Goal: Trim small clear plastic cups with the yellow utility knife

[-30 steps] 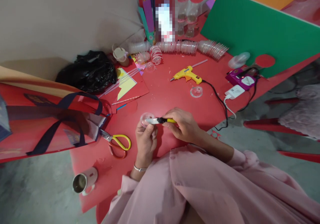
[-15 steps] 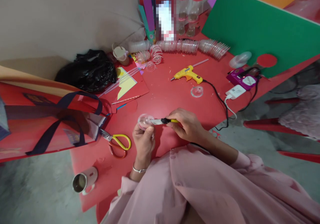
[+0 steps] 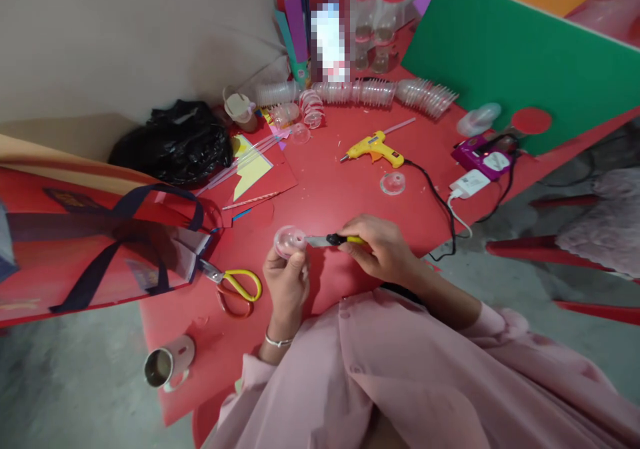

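Note:
My left hand (image 3: 286, 283) grips a small clear plastic lid (image 3: 289, 241) between thumb and fingers, above the red table. My right hand (image 3: 374, 245) is closed round the yellow and black handle of a craft knife (image 3: 335, 239). Its blade points left, and the tip is at the lid's right side; whether it touches is too small to tell. Beyond my hands lie a yellow glue gun (image 3: 375, 149) and another clear lid (image 3: 393, 183).
Left of my hands are orange-and-yellow-handled scissors (image 3: 243, 285), a mug (image 3: 170, 362) near the table edge and a red bag (image 3: 100, 235). Stacked clear lids (image 3: 375, 93) line the back. A purple power adapter (image 3: 484, 158) with cables sits at right, before a green board (image 3: 520, 55).
The knife and my right hand have shifted slightly right, away from the lid's middle. The lid in my left hand is tilted differently, and its small hole now shows.

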A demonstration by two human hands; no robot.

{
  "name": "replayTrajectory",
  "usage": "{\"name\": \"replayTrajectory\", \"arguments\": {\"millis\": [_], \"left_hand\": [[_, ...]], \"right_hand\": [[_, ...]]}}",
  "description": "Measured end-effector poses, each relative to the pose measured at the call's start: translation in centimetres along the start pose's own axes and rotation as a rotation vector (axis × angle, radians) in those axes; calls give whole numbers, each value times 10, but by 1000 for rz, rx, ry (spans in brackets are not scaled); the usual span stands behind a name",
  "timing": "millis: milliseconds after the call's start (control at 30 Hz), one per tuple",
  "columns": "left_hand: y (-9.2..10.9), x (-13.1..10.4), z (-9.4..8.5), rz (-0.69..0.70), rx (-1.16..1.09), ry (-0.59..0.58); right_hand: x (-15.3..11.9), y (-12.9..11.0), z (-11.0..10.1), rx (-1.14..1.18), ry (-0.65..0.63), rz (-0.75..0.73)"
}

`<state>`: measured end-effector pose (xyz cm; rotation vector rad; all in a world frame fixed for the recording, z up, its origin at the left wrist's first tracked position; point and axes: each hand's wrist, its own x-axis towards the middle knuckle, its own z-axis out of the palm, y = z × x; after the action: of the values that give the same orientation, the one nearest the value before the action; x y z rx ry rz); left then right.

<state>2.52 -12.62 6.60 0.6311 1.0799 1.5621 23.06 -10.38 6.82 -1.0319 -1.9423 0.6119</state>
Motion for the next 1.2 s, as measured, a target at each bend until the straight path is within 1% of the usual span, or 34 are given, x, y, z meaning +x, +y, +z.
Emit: {"name": "replayTrajectory", "arguments": {"millis": [133,267,467,567,633,700,733,767,833,900,1033,1200], "left_hand": [[-3,-2,-2,48,45,38],[-2,-2,-5,76,100,47],[4,-1,-7,-8,71,-14],[7,-6,-6,-31,58,-66],[9,-9,-4,-10,42,-88],[9,-9,-2,1,16,-81],[8,-7,-2,-8,7,-67],[7,-6,-2,-15,0,-55],[4,-2,-3,-31,2,-40],[1,0,-5,-40,10,-39],[-1,-1,-8,-28,17,-37],[2,-1,-7,-15,17,-38]], "right_hand": [[-1,-2,6,6,-14,6],[-2,-1,8,10,-23,14],[-3,3,13,-38,4,-7],[-2,12,12,-150,52,44],[-2,17,8,-187,123,117],[-1,19,2,-129,177,163],[-1,18,-1,-93,173,150],[-1,15,-3,-53,150,125],[0,7,-4,31,50,74],[2,-2,-2,111,-47,71],[4,-12,5,214,-89,150],[3,-9,5,443,-214,325]]}}
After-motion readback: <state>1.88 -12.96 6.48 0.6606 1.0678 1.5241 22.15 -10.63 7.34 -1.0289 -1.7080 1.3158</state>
